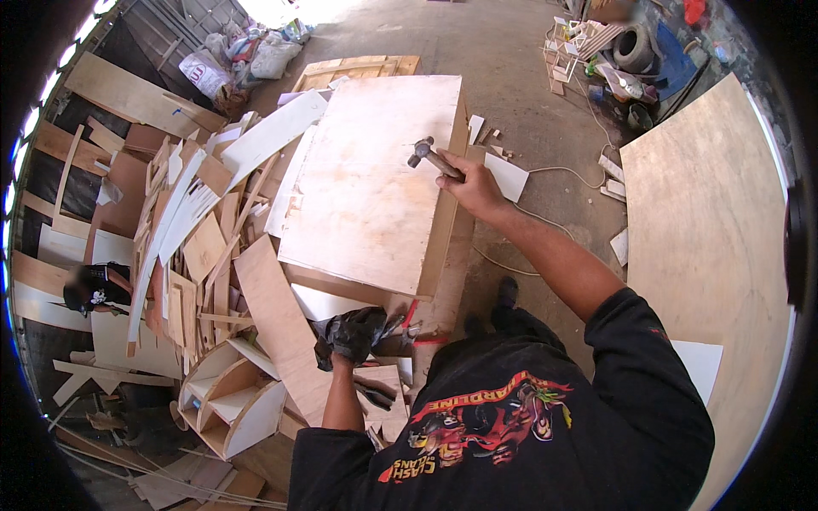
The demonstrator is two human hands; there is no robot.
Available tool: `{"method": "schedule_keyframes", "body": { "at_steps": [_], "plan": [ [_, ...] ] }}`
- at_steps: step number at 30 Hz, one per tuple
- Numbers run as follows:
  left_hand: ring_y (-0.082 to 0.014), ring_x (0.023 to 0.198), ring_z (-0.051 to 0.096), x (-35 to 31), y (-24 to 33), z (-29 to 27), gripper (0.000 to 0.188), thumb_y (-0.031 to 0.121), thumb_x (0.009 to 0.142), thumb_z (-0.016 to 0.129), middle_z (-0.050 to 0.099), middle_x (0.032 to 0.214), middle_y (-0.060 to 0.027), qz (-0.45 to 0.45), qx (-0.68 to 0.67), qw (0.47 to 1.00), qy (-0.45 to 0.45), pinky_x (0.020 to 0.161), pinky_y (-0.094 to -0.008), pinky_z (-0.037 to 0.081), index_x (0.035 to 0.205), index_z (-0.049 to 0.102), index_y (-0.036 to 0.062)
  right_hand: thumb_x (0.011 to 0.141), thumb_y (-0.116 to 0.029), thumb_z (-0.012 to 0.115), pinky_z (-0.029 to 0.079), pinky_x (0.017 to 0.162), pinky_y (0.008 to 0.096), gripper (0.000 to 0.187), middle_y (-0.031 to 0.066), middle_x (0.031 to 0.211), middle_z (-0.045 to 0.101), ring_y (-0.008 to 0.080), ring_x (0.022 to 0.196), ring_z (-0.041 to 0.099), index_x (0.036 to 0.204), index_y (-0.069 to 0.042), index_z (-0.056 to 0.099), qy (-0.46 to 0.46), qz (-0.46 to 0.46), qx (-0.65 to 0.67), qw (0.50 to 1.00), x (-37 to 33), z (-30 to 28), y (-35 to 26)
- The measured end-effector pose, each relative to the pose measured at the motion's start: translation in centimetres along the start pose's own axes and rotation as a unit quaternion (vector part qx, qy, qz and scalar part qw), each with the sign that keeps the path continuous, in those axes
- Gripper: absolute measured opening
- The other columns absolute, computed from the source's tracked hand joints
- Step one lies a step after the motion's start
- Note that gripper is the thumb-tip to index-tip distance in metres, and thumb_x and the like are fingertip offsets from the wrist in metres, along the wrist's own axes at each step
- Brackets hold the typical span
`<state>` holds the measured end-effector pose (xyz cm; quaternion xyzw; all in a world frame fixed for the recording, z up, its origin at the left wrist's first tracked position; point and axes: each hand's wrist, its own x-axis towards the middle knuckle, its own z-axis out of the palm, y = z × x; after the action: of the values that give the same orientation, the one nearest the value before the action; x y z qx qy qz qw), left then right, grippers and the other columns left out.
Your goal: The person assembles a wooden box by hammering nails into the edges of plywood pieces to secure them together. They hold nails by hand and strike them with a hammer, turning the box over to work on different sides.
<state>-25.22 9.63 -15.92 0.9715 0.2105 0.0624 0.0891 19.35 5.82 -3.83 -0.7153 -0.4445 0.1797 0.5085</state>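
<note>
My right hand [475, 186] grips a hammer [439, 160] by its wooden handle, the metal head raised above a large pale plywood box [375, 179]. The box's broad flat panel faces up, with its edges and side visible. At the near side of the box, my left hand [342, 356] reaches in at a crumpled black plastic bag [351, 330]. The dark plastic hides the fingers, so what they hold, if anything, does not show. A long plywood strip [281, 319] slants beside this bag.
A heap of wood offcuts [200, 255] spreads along the left, near a curved shelf unit [234, 400]. At the right lies a big plywood sheet [707, 221]. A cable [562, 223] crosses the floor. Sacks [247, 60] and a tyre [633, 47] stand farther off. Another person [106, 285] is at far left.
</note>
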Motion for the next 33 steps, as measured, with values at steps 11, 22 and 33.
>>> {"method": "schedule_keyframes", "body": {
  "at_steps": [11, 22, 33],
  "plan": [
    [-0.0284, 0.103, 0.074, -12.6, -8.0, 14.0, 0.028, 0.018, 0.098, 0.060, 0.077, 0.116, -0.0143, -0.501, -0.444, 0.707, 0.229, 0.090, -0.0412, 0.056, 0.118, 0.075, 0.0061, 0.089, -0.032, 0.079, 0.056, 0.088, 0.0424, 0.060, 0.0180, 0.111, 0.077, 0.0315, 0.101, 0.075, 0.146, -0.019, 0.063, 0.001, 0.001, 0.008, 1.000, -0.1, -0.2, 0.2],
    [-0.0295, 0.096, 0.075, -14.3, -8.4, 16.2, 0.026, 0.014, 0.094, 0.068, 0.078, 0.108, -0.0161, -0.525, -0.203, 0.808, 0.174, 0.083, -0.0423, 0.058, 0.113, 0.073, -0.0016, 0.089, -0.032, 0.079, 0.056, 0.089, 0.0418, 0.061, 0.0178, 0.111, 0.077, 0.0318, 0.103, 0.075, 0.146, -0.018, 0.063, -0.006, 0.010, 0.005, 1.000, -0.1, -0.3, -0.1],
    [-0.0185, 0.077, 0.067, -9.7, -2.5, 2.5, 0.019, 0.000, 0.088, 0.069, 0.074, 0.086, -0.0109, -0.536, -0.436, 0.632, 0.352, 0.074, -0.0320, 0.055, 0.105, 0.075, -0.0083, 0.093, -0.018, 0.079, 0.054, 0.091, 0.0322, 0.058, 0.0155, 0.118, 0.077, 0.0152, 0.103, 0.071, 0.147, -0.007, 0.060, -0.022, 0.001, 0.005, 1.000, 0.3, -0.9, 0.9]
  ]
}}
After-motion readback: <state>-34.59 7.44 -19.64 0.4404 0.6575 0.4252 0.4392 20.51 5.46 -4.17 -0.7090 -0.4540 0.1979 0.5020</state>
